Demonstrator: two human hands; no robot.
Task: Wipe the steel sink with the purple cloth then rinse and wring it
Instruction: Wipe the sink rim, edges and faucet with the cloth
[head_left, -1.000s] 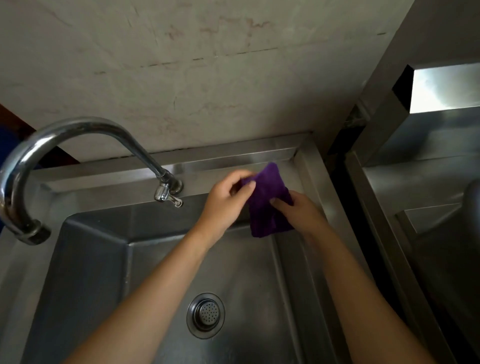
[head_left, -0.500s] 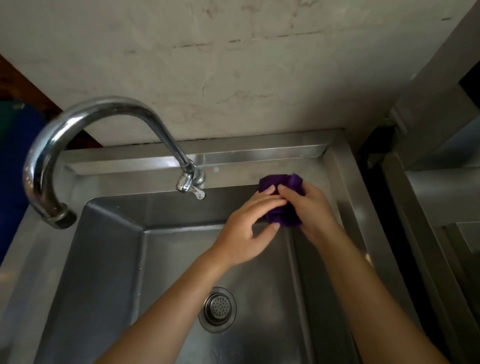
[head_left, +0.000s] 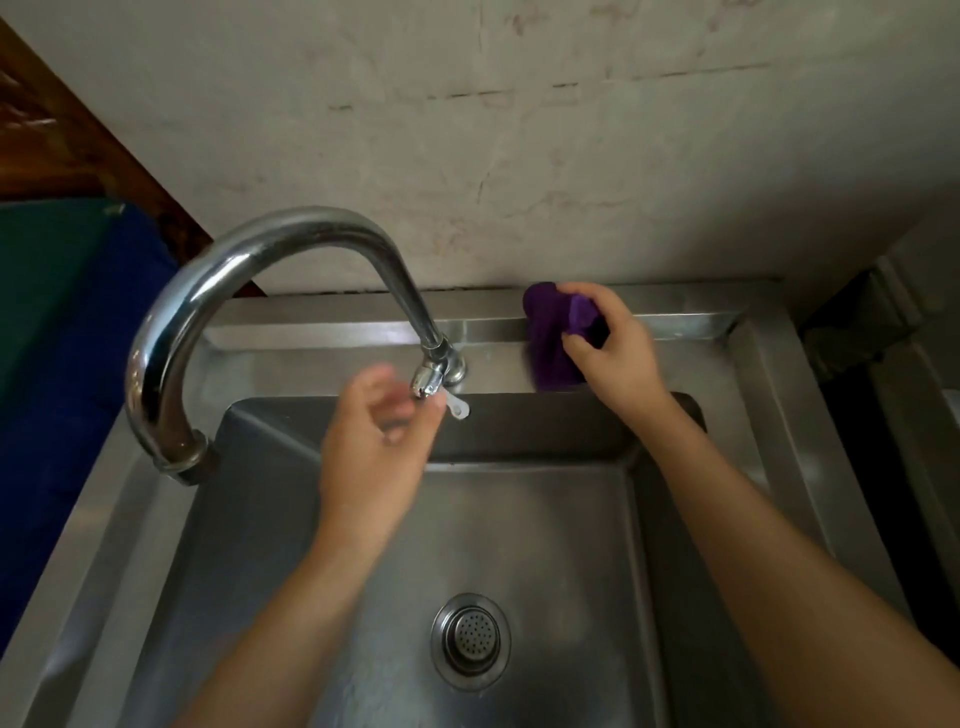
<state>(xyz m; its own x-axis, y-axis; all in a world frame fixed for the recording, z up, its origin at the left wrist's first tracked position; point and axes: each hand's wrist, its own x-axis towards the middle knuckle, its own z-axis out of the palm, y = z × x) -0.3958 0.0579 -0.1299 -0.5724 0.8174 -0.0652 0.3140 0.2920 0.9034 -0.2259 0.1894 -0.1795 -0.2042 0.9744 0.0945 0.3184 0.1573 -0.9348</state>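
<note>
The purple cloth (head_left: 551, 332) is bunched against the sink's back ledge, to the right of the tap's base. My right hand (head_left: 615, 348) is shut on it and presses it to the steel. The steel sink (head_left: 769, 364) fills the lower view, with a round drain strainer (head_left: 470, 640) in its basin. My left hand (head_left: 379, 447) is blurred with motion, fingers loosely apart, right beside the small tap lever (head_left: 441, 395); it holds nothing, and I cannot tell whether it touches the lever.
A tall curved chrome tap (head_left: 249, 280) arches left, its spout end over the sink's left rim. A stained wall (head_left: 519, 130) rises behind the sink. A second steel unit (head_left: 930, 415) stands at the right and blue-green material (head_left: 62, 322) at the left.
My left hand let go of the cloth and moved left to the tap lever. My right hand carried the cloth up onto the back ledge. The view shifted right and down.
</note>
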